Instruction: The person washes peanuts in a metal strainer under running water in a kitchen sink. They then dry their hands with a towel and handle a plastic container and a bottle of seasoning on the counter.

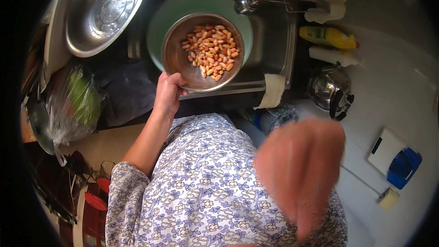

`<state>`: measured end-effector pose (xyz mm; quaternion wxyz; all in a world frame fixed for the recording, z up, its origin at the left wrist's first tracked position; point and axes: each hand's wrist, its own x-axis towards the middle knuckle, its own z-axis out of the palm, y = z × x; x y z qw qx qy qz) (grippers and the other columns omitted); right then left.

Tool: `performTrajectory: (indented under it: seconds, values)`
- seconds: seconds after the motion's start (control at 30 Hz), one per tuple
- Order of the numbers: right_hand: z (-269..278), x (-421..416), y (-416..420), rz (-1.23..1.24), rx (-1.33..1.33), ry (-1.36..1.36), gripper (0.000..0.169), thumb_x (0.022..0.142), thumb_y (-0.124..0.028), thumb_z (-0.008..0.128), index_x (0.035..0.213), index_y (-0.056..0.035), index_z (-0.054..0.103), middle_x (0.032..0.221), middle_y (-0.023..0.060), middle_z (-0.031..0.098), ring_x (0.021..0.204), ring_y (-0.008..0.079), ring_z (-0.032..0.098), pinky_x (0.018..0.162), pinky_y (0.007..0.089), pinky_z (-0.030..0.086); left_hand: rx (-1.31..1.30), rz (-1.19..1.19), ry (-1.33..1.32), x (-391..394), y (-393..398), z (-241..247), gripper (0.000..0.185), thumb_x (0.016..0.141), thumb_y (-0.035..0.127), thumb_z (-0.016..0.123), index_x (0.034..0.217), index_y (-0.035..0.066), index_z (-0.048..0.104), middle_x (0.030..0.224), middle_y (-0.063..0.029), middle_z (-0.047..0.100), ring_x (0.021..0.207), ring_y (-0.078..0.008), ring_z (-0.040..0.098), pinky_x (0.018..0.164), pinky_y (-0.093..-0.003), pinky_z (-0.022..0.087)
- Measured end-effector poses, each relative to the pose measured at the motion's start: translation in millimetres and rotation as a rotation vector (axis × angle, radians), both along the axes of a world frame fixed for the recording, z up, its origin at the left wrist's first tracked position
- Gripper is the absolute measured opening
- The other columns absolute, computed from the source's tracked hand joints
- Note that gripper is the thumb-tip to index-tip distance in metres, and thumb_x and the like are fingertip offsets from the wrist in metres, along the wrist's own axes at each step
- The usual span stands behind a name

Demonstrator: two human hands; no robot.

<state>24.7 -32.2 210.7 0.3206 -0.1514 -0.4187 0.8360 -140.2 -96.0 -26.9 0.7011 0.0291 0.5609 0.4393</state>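
Note:
My left hand (170,87) grips the near-left rim of a metal bowl (187,75), thumb over the edge. Reddish-brown beans or peanuts (212,49) lie wet-looking inside it, gathered toward the far and right side. The bowl is held over a larger green basin (199,0) in the sink (264,41). Close to the camera, my right hand (300,157) is raised in front of my patterned top, on the right. It is blurred and its fingers are not distinct, so whether it holds anything is unclear.
A wet steel basin (116,7) stands left of the sink, above a bagged green item (82,96). A flexible faucet (247,6) reaches in from the right. A cloth (272,91) hangs over the front edge. A yellow bottle (325,37) and a metal kettle (329,85) are at right.

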Motion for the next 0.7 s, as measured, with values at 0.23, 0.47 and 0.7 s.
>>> performTrajectory:
  seconds: [0.23, 0.47, 0.7]
  values:
    - [18, -36, -53, -0.303, -0.341, 0.507, 0.005, 0.082, -0.001, 0.068, 0.081, 0.0038, 0.067, 0.082, 0.0129, 0.062, 0.060, 0.0139, 0.058, 0.049, 0.0222, 0.043, -0.004, 0.018, -0.035, 9, 13, 12, 0.029, 0.069, 0.001, 0.046, 0.097, -0.003, 0.052, 0.076, -0.0095, 0.058, 0.055, -0.0186, 0.055, 0.047, -0.0255, 0.043]
    - [-76, 24, 43, -0.343, 0.853, -0.981, 0.010, 0.075, -0.006, 0.070, 0.085, -0.0068, 0.068, 0.083, 0.0044, 0.063, 0.074, 0.0183, 0.063, 0.062, 0.0301, 0.051, 0.019, -0.018, -0.008, 13, 13, 12, 0.036, 0.071, -0.001, 0.045, 0.107, -0.002, 0.050, 0.083, -0.0071, 0.059, 0.059, -0.0145, 0.054, 0.050, -0.0243, 0.046]
    - [-174, 66, 39, -0.217, 1.195, -1.487, 0.007, 0.075, -0.009, 0.067, 0.082, -0.0094, 0.066, 0.086, 0.0051, 0.054, 0.079, 0.0241, 0.061, 0.065, 0.0378, 0.051, 0.036, -0.041, 0.060, 20, 12, 21, 0.044, 0.070, 0.000, 0.045, 0.113, 0.000, 0.049, 0.090, -0.0109, 0.062, 0.063, -0.0167, 0.058, 0.052, -0.0242, 0.047]
